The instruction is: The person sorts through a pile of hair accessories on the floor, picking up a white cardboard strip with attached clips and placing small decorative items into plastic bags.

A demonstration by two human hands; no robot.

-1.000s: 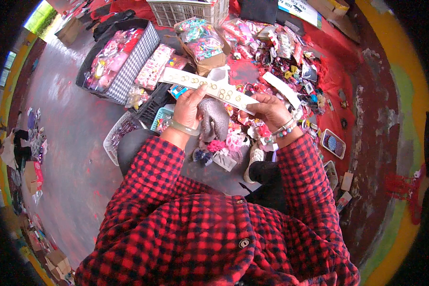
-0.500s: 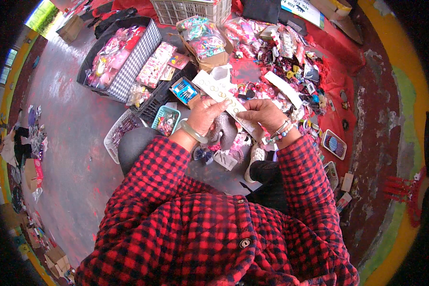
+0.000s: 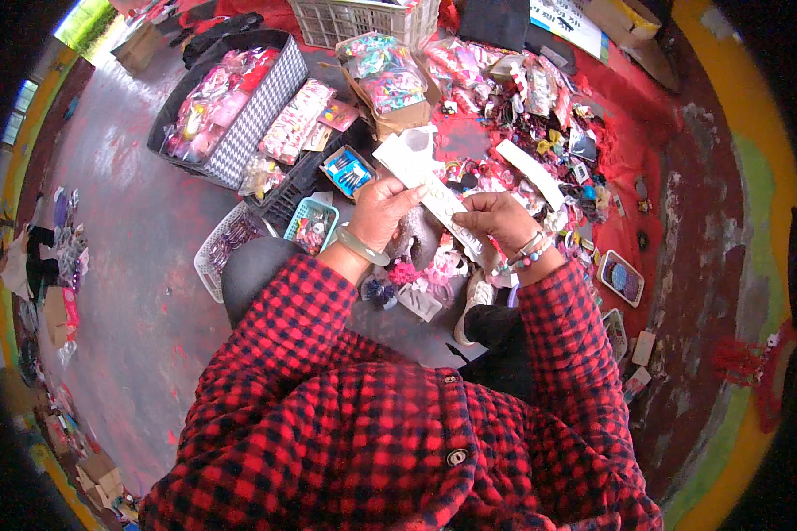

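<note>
A long white card strip [image 3: 440,203] is held slantwise between my two hands, over the heap of small goods. Its far end stretches past my left hand [image 3: 379,215], whose thumb and fingers pinch the strip's left edge. At the near end, the closed fingers of my right hand [image 3: 502,226] are on the strip's right edge. Small marks or pieces along its face are too pale to make out. Below it lie a grey-brown item [image 3: 419,241], partly hidden by the card, and a pink frilly hair tie [image 3: 406,272].
A blue box of dark slim pieces [image 3: 349,171] and a teal basket [image 3: 332,218] stand left of my hands. Farther off are a houndstooth bin [image 3: 255,111], a carton of coloured bands [image 3: 390,88] and a grey crate [image 3: 363,25]. A white tray [image 3: 621,275] lies at right.
The strip has tilted, so the row of gold rings seen on it before now barely shows. My right hand has shifted slightly to the right along with the view.
</note>
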